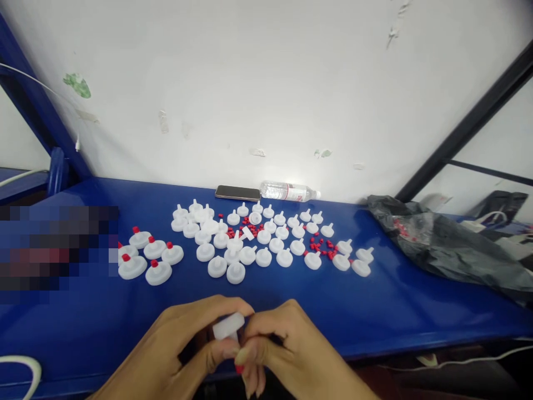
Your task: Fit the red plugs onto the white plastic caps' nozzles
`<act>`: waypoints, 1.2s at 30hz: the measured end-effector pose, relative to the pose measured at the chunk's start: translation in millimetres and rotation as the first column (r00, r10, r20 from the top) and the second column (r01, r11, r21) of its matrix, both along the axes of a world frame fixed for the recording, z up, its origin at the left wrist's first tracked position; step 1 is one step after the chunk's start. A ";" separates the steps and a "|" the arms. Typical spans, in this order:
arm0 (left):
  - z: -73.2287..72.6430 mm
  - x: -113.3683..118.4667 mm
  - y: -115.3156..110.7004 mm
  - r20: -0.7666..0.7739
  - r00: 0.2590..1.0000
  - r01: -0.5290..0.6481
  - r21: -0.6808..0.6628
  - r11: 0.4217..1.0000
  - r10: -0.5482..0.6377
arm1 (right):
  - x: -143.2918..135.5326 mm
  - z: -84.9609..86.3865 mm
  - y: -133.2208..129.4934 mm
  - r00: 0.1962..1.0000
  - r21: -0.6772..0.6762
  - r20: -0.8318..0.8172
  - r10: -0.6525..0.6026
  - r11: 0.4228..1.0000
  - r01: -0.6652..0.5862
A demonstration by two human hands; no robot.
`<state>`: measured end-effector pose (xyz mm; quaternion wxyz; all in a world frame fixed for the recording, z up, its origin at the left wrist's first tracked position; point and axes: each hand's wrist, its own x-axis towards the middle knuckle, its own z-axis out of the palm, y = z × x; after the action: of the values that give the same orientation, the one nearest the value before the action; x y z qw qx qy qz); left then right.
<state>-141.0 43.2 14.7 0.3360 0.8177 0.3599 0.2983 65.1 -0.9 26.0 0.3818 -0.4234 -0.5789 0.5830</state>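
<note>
Near the table's front edge, my left hand [195, 339] is closed on a white plastic cap [229, 326], its round base tilted toward the top. My right hand [287, 344] pinches at the cap's spout, where a bit of red [239, 368] shows below the fingers. Behind the hands, many white spouted caps [264, 257] stand on the blue table [187, 300]. Small red tips [325, 248] lie in loose piles among them. To the left is a group of white caps with red tips [159, 273] on their spouts.
A phone [237, 193] and a clear plastic bottle [289, 191] lie along the wall. Dark plastic bags [433, 250] spread over the table's right side. A white cable loop [25, 361] is at the lower left. A blurred-out patch covers the left edge.
</note>
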 end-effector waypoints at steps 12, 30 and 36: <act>10.8 19.5 6.8 -0.070 0.994 -0.095 -0.200 0.975 0.083 | -0.3 -0.1 0.9 0.970 0.115 0.162 -0.179 0.980 0.162; 17.9 16.5 7.1 0.062 0.980 -0.160 -0.332 0.930 0.191 | 6.0 9.2 -14.4 0.899 0.345 0.376 -0.226 0.934 0.090; 21.1 16.0 5.0 0.075 0.970 -0.196 -0.324 0.925 0.232 | -43.0 -41.9 -33.3 0.695 0.552 0.718 0.034 0.580 -0.598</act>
<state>-125.1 48.2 35.8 0.4470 0.6915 0.4706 0.3172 22.1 -34.2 -15.9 0.1809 -0.2757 -0.9290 0.1679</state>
